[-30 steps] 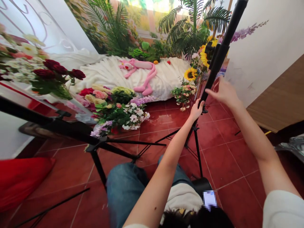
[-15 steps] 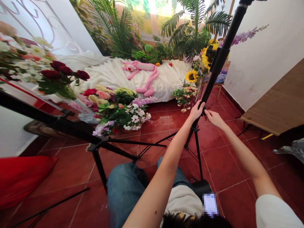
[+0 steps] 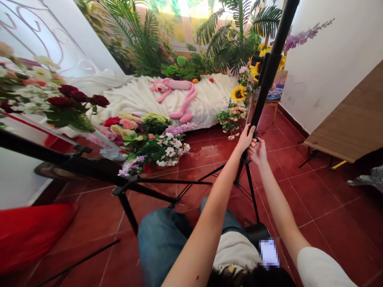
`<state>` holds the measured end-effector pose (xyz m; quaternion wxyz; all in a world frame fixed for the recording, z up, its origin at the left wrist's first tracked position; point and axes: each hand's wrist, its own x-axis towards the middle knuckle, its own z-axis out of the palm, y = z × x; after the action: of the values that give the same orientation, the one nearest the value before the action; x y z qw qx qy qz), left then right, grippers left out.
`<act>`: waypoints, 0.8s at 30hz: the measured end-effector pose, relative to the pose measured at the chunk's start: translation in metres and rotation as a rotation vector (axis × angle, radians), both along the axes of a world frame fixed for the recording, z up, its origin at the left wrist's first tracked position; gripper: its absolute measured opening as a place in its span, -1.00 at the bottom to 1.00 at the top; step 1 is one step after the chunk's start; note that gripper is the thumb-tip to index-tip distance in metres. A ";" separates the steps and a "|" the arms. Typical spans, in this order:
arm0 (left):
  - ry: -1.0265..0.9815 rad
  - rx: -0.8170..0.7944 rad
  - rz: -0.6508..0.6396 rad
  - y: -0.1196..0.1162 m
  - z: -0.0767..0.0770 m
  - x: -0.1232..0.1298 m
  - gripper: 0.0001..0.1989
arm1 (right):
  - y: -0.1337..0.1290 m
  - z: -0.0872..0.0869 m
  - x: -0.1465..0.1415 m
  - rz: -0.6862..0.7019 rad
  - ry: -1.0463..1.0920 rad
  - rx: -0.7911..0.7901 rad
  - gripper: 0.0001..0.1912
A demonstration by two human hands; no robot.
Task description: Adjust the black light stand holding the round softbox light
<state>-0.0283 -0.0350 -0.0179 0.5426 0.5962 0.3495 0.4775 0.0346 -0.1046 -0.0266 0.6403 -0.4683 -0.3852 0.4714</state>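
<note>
A black light stand leans up and to the right in front of me, its legs spread on the tiles. My left hand is wrapped round its pole just above the leg joint. My right hand is closed at a small black knob on the pole's right side, the fingers curled and touching it. The knob is mostly covered by the fingers. A second black stand slants across the left of the view, apart from both hands.
Artificial flowers stand on the red tiled floor. Behind them a pink plush toy lies on white cloth. A brown board is at the right, red fabric at the lower left.
My right hand has turned and moved slightly left and down, its fingers curling in at the knob. My left hand stays on the pole. The view has shifted a little.
</note>
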 end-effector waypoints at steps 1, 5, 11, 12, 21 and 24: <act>0.004 0.008 -0.008 0.000 0.000 0.000 -0.66 | -0.002 0.000 0.006 -0.008 -0.081 -0.065 -0.50; -0.033 -0.016 -0.027 0.001 0.000 -0.001 -0.64 | -0.018 0.016 0.027 -0.277 -0.708 -0.141 -0.45; -0.080 0.003 -0.045 0.009 -0.010 0.002 -0.65 | -0.031 0.068 0.028 -0.176 -1.612 -0.184 -0.64; -0.086 -0.006 -0.054 0.010 -0.010 0.001 -0.66 | -0.027 0.075 0.027 -0.137 -1.667 -0.199 -0.69; -0.227 -0.130 -0.105 0.005 -0.003 -0.001 -0.65 | 0.025 0.116 0.009 0.156 -1.828 -0.454 -0.78; -0.238 -0.115 -0.108 0.005 -0.005 0.000 -0.63 | 0.033 0.120 0.022 0.358 -1.703 -0.526 -0.83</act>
<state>-0.0281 -0.0300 -0.0233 0.6384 0.5211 0.2770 0.4942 0.0564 -0.0719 0.0934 -0.0711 -0.7223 -0.6752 0.1312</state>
